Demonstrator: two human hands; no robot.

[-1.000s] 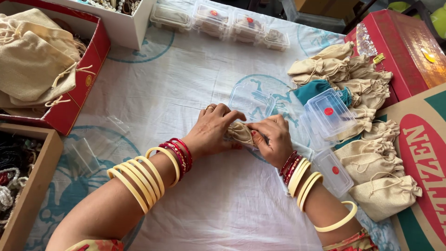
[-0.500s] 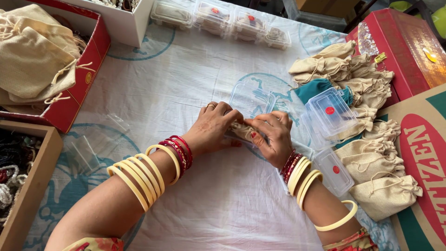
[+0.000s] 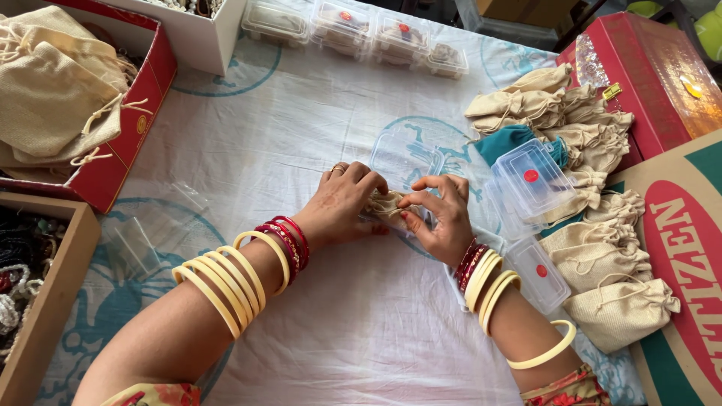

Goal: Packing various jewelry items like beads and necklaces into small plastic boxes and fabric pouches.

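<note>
A small beige pouch (image 3: 387, 204) is pinched between both hands at the table's (image 3: 361, 331) middle, long axis running left-right. Left hand (image 3: 342, 203) closed over its left end; right hand (image 3: 440, 214) fingertips gripping the right end, equally near.

A white cloth (image 3: 301, 135) with blue prints covers the table, with a red box (image 3: 647, 83) at its right edge.

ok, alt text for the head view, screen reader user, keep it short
Two hands, left hand and right hand, pinch a small beige cloth pouch together over a white printed tablecloth. More beige drawstring pouches and clear plastic boxes lie to the right; a red box of pouches sits upper left.
</note>
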